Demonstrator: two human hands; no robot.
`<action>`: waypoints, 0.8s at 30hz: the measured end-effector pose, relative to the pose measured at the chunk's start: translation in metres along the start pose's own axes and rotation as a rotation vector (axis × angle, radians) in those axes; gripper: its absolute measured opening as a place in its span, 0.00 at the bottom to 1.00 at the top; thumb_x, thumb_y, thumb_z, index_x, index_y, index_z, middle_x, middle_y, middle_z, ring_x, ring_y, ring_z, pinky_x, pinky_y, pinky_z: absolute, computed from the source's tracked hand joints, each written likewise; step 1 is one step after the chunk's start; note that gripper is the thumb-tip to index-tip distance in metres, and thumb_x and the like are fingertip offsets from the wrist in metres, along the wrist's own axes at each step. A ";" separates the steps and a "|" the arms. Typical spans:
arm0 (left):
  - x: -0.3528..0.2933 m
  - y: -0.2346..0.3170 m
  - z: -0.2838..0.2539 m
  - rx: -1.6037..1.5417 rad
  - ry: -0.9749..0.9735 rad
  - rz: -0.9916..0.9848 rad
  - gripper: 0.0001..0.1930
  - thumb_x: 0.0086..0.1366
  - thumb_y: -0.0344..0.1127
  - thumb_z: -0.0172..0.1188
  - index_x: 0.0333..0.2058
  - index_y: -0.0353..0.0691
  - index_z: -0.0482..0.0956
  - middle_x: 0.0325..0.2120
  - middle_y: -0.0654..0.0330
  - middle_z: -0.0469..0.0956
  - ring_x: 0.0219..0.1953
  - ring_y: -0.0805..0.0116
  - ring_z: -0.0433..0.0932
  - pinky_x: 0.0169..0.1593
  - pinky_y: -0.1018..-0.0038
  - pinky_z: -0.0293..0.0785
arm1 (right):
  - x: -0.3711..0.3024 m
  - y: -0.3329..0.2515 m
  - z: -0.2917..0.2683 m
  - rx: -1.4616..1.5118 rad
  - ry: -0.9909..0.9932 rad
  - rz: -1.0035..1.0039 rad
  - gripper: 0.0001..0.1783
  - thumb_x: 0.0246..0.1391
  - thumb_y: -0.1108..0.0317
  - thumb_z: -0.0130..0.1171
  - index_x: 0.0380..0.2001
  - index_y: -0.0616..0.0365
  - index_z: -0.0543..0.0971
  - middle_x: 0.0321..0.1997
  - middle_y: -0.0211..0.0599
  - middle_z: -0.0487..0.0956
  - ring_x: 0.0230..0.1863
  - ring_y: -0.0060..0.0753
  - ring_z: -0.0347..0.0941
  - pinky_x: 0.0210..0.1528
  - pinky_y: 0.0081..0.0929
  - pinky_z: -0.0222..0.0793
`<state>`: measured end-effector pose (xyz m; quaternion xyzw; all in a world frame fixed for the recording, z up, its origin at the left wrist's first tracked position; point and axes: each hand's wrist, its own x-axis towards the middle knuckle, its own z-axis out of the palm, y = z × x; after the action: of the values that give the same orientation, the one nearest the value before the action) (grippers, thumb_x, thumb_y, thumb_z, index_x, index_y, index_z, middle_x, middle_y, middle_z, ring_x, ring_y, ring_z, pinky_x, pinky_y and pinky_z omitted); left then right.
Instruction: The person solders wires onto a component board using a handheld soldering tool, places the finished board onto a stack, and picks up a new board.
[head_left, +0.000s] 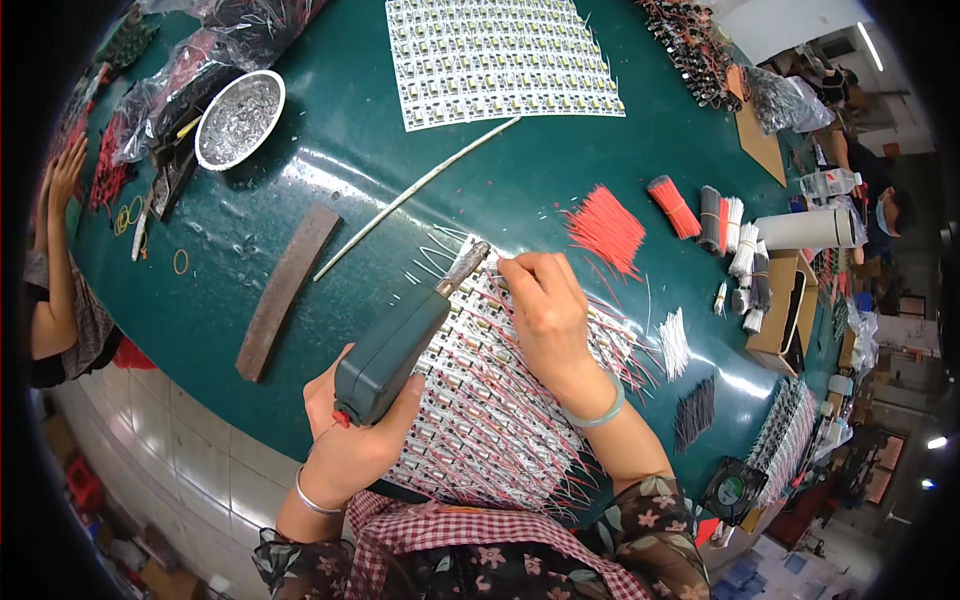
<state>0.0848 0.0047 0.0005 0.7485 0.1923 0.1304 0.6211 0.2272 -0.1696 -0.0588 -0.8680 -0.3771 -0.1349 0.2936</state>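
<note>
My left hand (352,452) is wrapped round a dark green soldering gun (392,352) with a red trigger. Its metal tip reaches the upper edge of a panel of small circuit boards (440,415), from which many thin red and white wires stick out. Beside the tip, my right hand (548,312) pinches at the panel's upper edge; what lies between its fingertips is too small to make out. A few loose white wires stick out just left of the tip. Red wires (605,230) lie in a pile to the right of my right hand.
Farther off lies a second board panel (505,65) without wires. A dark bar (288,292), a thin rod (415,190) and a metal bowl (240,120) occupy the left. White wires (675,343), dark wires (695,412) and a fan (735,487) sit right. A co-worker's hand (66,175) rests far left.
</note>
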 end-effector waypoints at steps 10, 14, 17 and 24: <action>0.007 -0.003 0.003 0.117 -0.086 0.024 0.06 0.56 0.24 0.65 0.32 0.32 0.78 0.24 0.58 0.76 0.23 0.73 0.75 0.29 0.75 0.71 | 0.001 -0.001 -0.002 -0.039 -0.025 -0.018 0.19 0.38 0.83 0.58 0.39 0.67 0.78 0.37 0.43 0.74 0.38 0.43 0.71 0.38 0.34 0.71; 0.009 -0.002 0.003 0.116 -0.110 -0.014 0.07 0.56 0.25 0.65 0.32 0.32 0.77 0.23 0.57 0.76 0.23 0.72 0.75 0.29 0.74 0.71 | 0.002 -0.002 -0.004 -0.042 -0.034 -0.021 0.19 0.38 0.84 0.58 0.39 0.68 0.78 0.37 0.43 0.74 0.38 0.43 0.71 0.38 0.34 0.71; 0.010 -0.002 0.003 0.120 -0.127 -0.029 0.07 0.56 0.25 0.66 0.32 0.32 0.77 0.23 0.57 0.76 0.22 0.72 0.75 0.29 0.74 0.71 | 0.002 -0.002 -0.003 -0.038 -0.039 -0.022 0.19 0.37 0.84 0.58 0.39 0.68 0.78 0.37 0.43 0.74 0.38 0.43 0.71 0.38 0.34 0.72; 0.009 0.003 0.003 0.185 -0.105 0.010 0.07 0.56 0.26 0.66 0.31 0.32 0.77 0.21 0.58 0.76 0.22 0.74 0.74 0.27 0.75 0.70 | 0.003 -0.004 -0.003 -0.034 -0.039 -0.024 0.19 0.37 0.84 0.57 0.39 0.69 0.78 0.37 0.43 0.74 0.38 0.43 0.71 0.37 0.34 0.71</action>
<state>0.0945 0.0053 0.0020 0.8095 0.1671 0.0760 0.5578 0.2267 -0.1676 -0.0531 -0.8707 -0.3910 -0.1278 0.2696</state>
